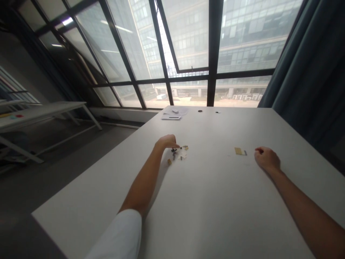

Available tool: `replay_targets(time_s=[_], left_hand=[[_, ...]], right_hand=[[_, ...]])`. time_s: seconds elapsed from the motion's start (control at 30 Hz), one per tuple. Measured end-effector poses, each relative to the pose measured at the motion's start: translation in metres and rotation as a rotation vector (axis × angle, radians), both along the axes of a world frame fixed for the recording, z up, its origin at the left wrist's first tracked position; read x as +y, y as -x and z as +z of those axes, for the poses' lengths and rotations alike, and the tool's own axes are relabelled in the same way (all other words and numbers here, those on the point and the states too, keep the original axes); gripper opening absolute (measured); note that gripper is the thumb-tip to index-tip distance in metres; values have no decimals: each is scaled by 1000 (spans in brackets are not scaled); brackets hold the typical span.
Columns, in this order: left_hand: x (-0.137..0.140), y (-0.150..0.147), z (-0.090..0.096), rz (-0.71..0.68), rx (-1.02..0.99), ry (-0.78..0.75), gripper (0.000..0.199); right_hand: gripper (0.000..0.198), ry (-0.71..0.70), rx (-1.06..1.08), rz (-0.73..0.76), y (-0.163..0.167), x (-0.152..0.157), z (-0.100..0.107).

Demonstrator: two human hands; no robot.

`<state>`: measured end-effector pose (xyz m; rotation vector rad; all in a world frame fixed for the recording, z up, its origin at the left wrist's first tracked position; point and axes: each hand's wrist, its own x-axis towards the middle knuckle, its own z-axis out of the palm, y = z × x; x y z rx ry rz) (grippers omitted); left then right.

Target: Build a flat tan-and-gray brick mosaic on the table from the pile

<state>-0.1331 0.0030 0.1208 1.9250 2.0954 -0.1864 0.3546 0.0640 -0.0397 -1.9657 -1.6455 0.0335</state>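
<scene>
My left hand [167, 141] reaches over a small heap of loose pieces. Its fingers bend down and close together at the heap's edge; whatever they pinch is too small to make out. White pieces [182, 154] lie in the heap's middle, dark ones [174, 152] along its left side. A small tan block [169, 162] sits just nearer to me. To the right, my right hand [267, 158] rests on the table with its fingers curled in, their contents hidden. Left of it lies a flat tan plate [238, 151], with a grey and white strip [244, 153] at its right end.
The white table [210, 201] stretches up to the window. Papers [172, 114] with a small white object on them lie at its far left, and two small dark items [200, 111] at the far edge. Another table [48, 111] stands left; a curtain [304, 72] hangs right.
</scene>
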Motion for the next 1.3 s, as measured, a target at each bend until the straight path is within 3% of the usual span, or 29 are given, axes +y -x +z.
replay_targets(time_s=[0.3,0.77,1.07,1.3], left_hand=[[15,12,-30,83,46,134,25],[23,14,-47,99,131,157,18],[13,11,-35,104,148,105,21],[9,4,-14,95,98,-40,30]], right_hand=[[30,30,7,-9,0,-1,2],[31,11,-1,-3,1,-3,2],[32,-7,6,5,-1,0,0],[30,-50,32,-9,3,-2,3]])
